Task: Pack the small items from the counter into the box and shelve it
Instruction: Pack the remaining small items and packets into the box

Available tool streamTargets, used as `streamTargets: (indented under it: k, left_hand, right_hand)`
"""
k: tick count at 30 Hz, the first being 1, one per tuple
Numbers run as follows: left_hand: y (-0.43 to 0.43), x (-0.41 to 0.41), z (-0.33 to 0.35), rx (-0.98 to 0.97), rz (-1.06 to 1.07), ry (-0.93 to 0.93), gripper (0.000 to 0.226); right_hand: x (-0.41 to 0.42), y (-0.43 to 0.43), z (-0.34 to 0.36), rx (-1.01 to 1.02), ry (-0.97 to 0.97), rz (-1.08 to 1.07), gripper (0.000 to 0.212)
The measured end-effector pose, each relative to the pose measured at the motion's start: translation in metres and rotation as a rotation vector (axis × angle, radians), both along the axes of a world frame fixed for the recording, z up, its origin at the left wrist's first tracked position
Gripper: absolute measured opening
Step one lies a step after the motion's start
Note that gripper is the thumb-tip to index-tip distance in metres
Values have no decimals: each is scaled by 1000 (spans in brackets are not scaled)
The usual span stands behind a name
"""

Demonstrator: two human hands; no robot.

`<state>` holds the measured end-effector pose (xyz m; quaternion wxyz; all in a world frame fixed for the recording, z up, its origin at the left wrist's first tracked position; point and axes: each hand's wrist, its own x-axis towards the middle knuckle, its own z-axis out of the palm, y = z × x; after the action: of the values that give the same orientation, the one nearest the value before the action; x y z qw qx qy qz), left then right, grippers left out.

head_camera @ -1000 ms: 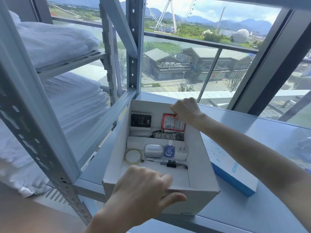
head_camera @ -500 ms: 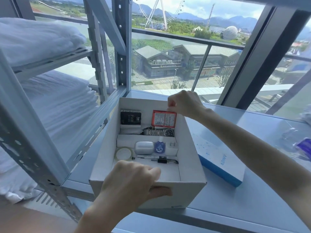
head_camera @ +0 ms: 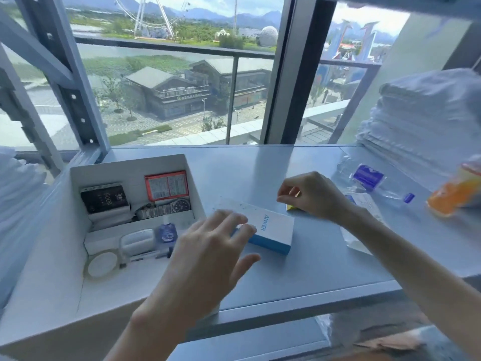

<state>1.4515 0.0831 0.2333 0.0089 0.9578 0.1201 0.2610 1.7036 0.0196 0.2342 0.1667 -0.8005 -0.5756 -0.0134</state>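
An open white box (head_camera: 44, 259) stands at the left of the pale counter (head_camera: 307, 267). Inside it lie a black packet (head_camera: 104, 198), a red packet (head_camera: 166, 185), a wristwatch (head_camera: 166, 207), a small blue bottle (head_camera: 168, 232), a white earbud case (head_camera: 136, 242) and a round white tin (head_camera: 102, 264). A white and blue Anker box (head_camera: 270, 230) lies right of it. My left hand (head_camera: 208, 254) reaches over the box's right wall, fingers straight, fingertips at the Anker box. My right hand (head_camera: 311, 195) hovers with curled fingers over a small yellow item (head_camera: 291, 208), mostly hidden.
A clear plastic water bottle (head_camera: 374, 182) lies on the counter at the right, with an orange packet (head_camera: 458, 191) beyond it and a stack of white towels (head_camera: 426, 121) behind. A white paper packet (head_camera: 361, 222) lies under my right forearm. Grey shelf posts (head_camera: 70, 82) rise at left.
Both hands have left the box's rims. My left hand moved right to the Anker box; my right hand moved right to the small yellow item. The view swung right.
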Motion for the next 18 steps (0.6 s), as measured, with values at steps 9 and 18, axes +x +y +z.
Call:
streamTargets:
  k: [9, 18]
  left_hand:
    - [-24, 132, -71, -59, 179, 582, 71]
    - [-48, 168, -118, -145, 299, 579, 84]
  right_hand:
    - [68, -109, -56, -126, 153, -158, 11]
    - [118, -136, -80, -134, 188, -171, 20]
